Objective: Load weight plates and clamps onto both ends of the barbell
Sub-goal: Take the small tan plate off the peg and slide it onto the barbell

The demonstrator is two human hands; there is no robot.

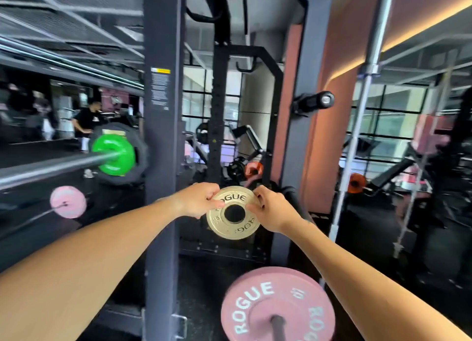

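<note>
Between the dark uprights of a gym rack, a person is holding a small gold plate at arm's length, both hands pinching its rim. The left hand is gripping the plate's left edge with fingers curled over the face, while the right hand is clasping the right edge, thumb pressing near the center hole. The plate is facing the camera, upright and slightly tilted; whether it is hanging on a storage peg of the rack or being carried free cannot be told.

Off to the left, the barbell is resting across the rack, its far end already carrying a black plate with a green plate outside it. No clamp is visible on that end, though motion blur is making this hard to judge. Below the hands, a pink plate is sitting on a separate dark shaft, and another pink disc is showing low at left.

By this view, the job looks only partly done: heavier plates are seated on one end, the small gold plate is not yet on the bar, and the clamps appear to be outstanding.
</note>
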